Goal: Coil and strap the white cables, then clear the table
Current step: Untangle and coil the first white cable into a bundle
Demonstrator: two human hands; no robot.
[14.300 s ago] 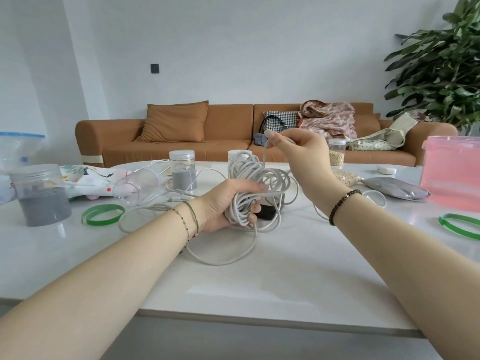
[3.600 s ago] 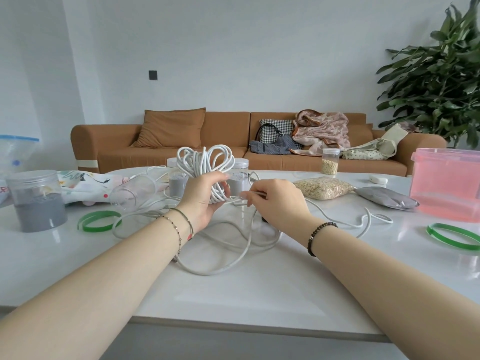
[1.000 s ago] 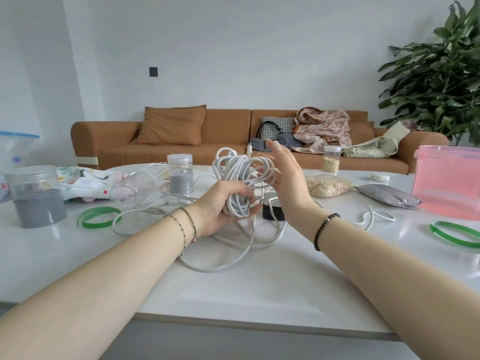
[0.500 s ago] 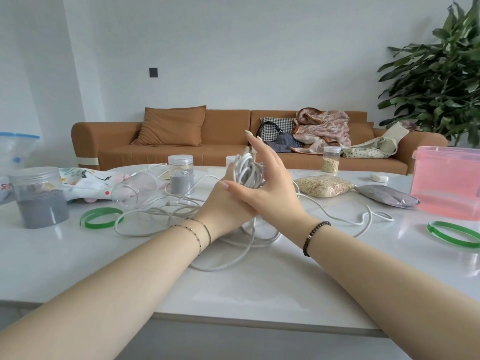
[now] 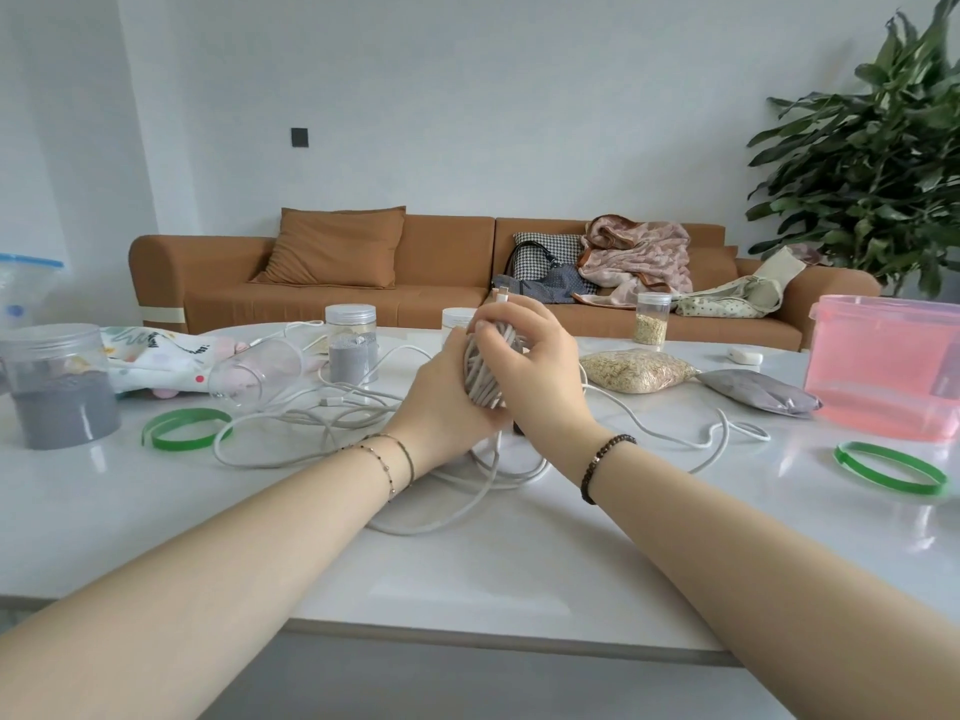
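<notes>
A thick bundle of coiled white cable (image 5: 480, 374) stands upright above the middle of the white table (image 5: 467, 574). My left hand (image 5: 441, 402) grips the bundle from the left. My right hand (image 5: 535, 363) wraps its fingers over the top and right side, and a small white plug end (image 5: 503, 295) sticks up above the fingers. More loose white cable (image 5: 311, 423) lies in loops on the table under and to the left of my hands, and one strand (image 5: 722, 433) trails off to the right. Most of the bundle is hidden between my hands.
Green strap rings lie at left (image 5: 186, 427) and right (image 5: 891, 467). Jars of grey powder (image 5: 57, 387) (image 5: 350, 343), a tipped clear cup (image 5: 257, 371), grain bag (image 5: 636, 371), grey pouch (image 5: 758, 392) and pink box (image 5: 888, 363) ring the table. A sofa stands behind.
My right hand, with fingers straight up half a second ago, has curled down over the top of the bundle. My left hand keeps its grip.
</notes>
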